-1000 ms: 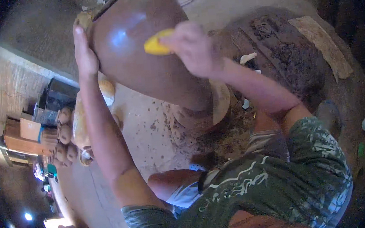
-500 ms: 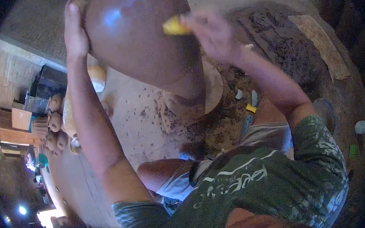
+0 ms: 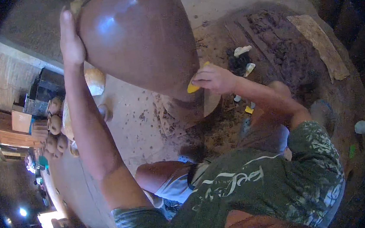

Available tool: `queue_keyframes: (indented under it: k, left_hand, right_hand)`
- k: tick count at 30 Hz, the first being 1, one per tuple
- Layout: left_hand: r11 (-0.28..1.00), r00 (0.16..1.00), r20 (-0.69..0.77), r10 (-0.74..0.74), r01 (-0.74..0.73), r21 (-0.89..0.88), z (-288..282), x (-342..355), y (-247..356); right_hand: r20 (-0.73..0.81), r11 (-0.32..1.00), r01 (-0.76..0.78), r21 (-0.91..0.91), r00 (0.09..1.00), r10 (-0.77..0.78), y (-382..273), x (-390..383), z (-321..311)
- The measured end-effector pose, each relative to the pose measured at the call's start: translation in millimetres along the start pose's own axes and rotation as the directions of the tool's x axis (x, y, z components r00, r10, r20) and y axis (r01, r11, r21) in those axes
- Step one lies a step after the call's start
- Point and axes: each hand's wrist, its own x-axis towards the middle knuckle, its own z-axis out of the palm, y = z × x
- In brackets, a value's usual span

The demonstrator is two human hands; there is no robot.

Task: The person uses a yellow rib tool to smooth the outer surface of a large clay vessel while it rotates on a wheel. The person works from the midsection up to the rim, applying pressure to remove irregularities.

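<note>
A large brown clay pot (image 3: 141, 39), smooth and shiny near its top, stands in front of me and narrows toward its base on a round board (image 3: 213, 101). My left hand (image 3: 72, 43) lies against the pot's upper left side with its fingers stretched out; part of it goes behind the rim. My right hand (image 3: 215, 80) pinches a yellow scraper (image 3: 192, 86) low on the pot's right side, near the narrow base. The scraper's edge lies at the pot's wall.
Clay crumbs dot the floor around the base. A dark heap of clay (image 3: 282, 40) and a flat board (image 3: 319, 43) lie to the right. Pale scraps and a small yellow piece (image 3: 249, 110) are near my leg. Several round pots (image 3: 54, 124) stand at the far left.
My right hand has moved down the pot's right side with the yellow scraper, from the upper wall to near the base. My left hand has stayed almost in place.
</note>
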Motion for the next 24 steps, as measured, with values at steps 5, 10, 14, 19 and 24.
queue_keyframes:
  k: [5,10,14,19,24]
  left_hand:
    - [0.997,0.994,-0.086,-0.072,0.075,0.031,4,-9,20]
    - [0.985,0.993,-0.122,-0.007,0.028,0.171,8,-15,32]
    - [0.960,0.989,-0.129,0.068,-0.029,0.280,18,-12,38]
    - [0.925,0.986,-0.126,0.112,-0.057,0.376,21,-15,41]
    - [0.887,0.982,-0.136,0.129,-0.052,0.460,11,-17,39]
  right_hand:
    - [-0.658,0.995,-0.094,-0.027,0.751,0.053,10,148,-96]
    - [-0.629,0.986,-0.063,-0.154,0.776,-0.049,15,166,-82]
    - [-0.353,0.982,-0.147,-0.117,0.931,0.098,-9,82,-16]
    - [0.028,0.997,0.030,-0.077,0.999,-0.028,-9,25,-9]
    - [-0.605,0.976,-0.219,-0.004,0.777,0.172,35,123,-91]
